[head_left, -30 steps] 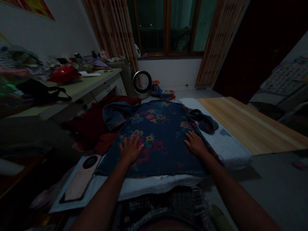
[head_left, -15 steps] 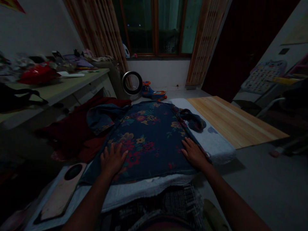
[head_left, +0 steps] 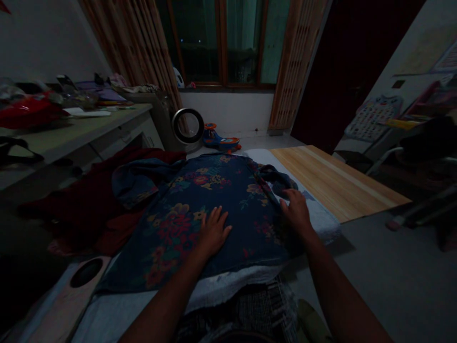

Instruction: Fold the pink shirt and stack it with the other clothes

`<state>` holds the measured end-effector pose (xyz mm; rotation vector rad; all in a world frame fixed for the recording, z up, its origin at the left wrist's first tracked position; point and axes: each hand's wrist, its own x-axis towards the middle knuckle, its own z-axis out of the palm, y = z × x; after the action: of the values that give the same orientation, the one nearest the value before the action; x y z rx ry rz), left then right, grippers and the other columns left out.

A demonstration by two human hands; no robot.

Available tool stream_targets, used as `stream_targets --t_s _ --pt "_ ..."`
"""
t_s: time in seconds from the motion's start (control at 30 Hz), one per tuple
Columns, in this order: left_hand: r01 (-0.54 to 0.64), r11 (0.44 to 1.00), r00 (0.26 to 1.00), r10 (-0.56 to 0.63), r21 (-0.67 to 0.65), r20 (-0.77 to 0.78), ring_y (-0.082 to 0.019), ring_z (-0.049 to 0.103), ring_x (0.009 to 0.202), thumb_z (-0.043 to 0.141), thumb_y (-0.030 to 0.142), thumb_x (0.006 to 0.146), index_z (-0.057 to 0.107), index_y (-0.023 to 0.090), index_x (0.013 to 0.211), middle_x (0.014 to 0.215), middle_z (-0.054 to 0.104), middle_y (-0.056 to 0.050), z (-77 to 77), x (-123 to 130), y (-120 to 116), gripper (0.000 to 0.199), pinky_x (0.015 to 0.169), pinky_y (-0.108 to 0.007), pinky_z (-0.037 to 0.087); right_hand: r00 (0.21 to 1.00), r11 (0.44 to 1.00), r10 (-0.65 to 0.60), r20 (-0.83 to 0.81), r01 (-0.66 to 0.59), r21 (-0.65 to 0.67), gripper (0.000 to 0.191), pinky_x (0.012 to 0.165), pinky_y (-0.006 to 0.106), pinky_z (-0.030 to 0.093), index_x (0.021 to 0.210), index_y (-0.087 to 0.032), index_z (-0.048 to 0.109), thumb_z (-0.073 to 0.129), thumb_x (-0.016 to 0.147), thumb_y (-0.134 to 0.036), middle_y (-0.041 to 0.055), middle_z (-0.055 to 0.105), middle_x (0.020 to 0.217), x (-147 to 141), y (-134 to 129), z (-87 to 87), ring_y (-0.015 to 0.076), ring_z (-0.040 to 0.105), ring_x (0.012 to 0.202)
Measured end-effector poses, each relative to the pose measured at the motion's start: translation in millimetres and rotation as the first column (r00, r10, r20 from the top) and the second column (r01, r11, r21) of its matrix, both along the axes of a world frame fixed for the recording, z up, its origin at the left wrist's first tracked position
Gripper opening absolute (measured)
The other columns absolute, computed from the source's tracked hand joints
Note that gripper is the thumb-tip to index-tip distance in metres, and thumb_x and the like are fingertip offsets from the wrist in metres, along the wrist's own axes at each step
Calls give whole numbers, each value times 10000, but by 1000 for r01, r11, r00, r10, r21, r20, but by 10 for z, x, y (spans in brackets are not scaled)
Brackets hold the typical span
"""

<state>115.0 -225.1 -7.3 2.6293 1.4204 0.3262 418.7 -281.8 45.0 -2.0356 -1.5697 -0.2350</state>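
Observation:
A dark blue floral shirt [head_left: 228, 205] lies spread on a white cloth-covered surface [head_left: 323, 216], one sleeve out to each side. My left hand [head_left: 215, 233] rests flat on the shirt's middle, fingers stretched out. Over the shirt's right edge is my right hand [head_left: 298, 212], beside the right sleeve [head_left: 276, 174]; its fingers are bent, with the thumb apart from them. Whether its fingertips touch the sleeve is hard to see. The left sleeve [head_left: 134, 183] lies bunched on a dark red cloth [head_left: 82, 200].
A pale pink phone-shaped object with a dark oval [head_left: 71, 300] lies at the near left. A wooden board [head_left: 332, 178] extends to the right. Beyond are a round-doored machine [head_left: 188, 126] and a blue-orange ride-on toy [head_left: 221, 140]. A cluttered desk [head_left: 117, 125] stands left.
My left hand has slid right, from the shirt's left part to its middle. My right hand has moved forward to the right sleeve, its fingers now bent. The view has turned slightly.

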Motion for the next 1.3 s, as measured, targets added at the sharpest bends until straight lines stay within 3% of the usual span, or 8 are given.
stream_targets --t_s 0.2,0.37,0.6,0.73,0.8,1.0,1.17,1.3 --pt "14 1000 1000 -14 3 7 -298 260 1454 445 480 939 451 267 1438 1553 362 -76 -129 38 -10 543 1170 -571 177 951 948 -308 -18 305 -88 655 981 464 382 1381 -30 392 544 842 -370 260 563 1253 327 271 38 365 514 1177" --pt "5 1000 999 -5 11 32 -292 273 1448 463 470 929 469 289 1423 1543 382 -60 -114 20 -19 526 1174 -549 185 935 920 -342 -99 311 -240 360 777 336 458 1153 -155 627 488 864 -317 150 685 1010 286 450 149 273 638 931" --pt "-18 985 991 41 -173 131 -296 272 1447 491 419 910 450 255 1423 1511 429 -89 29 76 -6 540 1168 -570 164 1000 996 15 -19 -17 -86 362 906 329 435 1169 -157 628 433 866 -185 138 651 1138 -306 628 251 252 585 1051" --pt "41 966 923 62 -256 380 -249 368 1401 488 296 889 238 197 1521 1506 421 -127 139 264 46 686 1158 -498 254 883 857 455 -117 -470 -210 400 998 346 411 1238 -173 590 503 850 -214 104 634 1230 -676 547 99 229 563 1139" --pt "97 969 881 22 -227 473 -239 370 1400 531 266 853 158 202 1540 1534 368 -129 165 374 88 784 1142 -453 304 828 800 537 -160 -561 -215 450 1038 348 391 1300 -182 550 516 854 -231 92 605 1303 -725 448 4 216 542 1195" --pt "-4 983 936 69 -185 346 -292 373 1381 643 328 800 189 205 1527 1530 343 -150 100 615 244 866 1084 -444 356 993 952 104 63 -81 -294 368 975 371 416 1218 -159 611 532 868 -237 143 634 1211 -357 52 -59 279 566 1115" --pt "-107 982 956 145 -156 255 -320 478 1233 703 394 753 282 220 1504 1384 537 -109 24 734 350 879 1002 -413 402 974 890 -99 204 179 -420 337 837 361 444 1175 -143 621 550 877 -285 167 651 1129 -179 -207 21 298 584 1038" --pt "-116 979 941 163 -170 297 -271 533 1167 641 324 816 498 252 1367 1317 598 -79 12 758 411 574 974 -370 408 973 796 -122 195 213 -567 275 772 338 437 1036 -140 650 543 882 -341 150 675 1054 -207 -289 56 282 614 986"
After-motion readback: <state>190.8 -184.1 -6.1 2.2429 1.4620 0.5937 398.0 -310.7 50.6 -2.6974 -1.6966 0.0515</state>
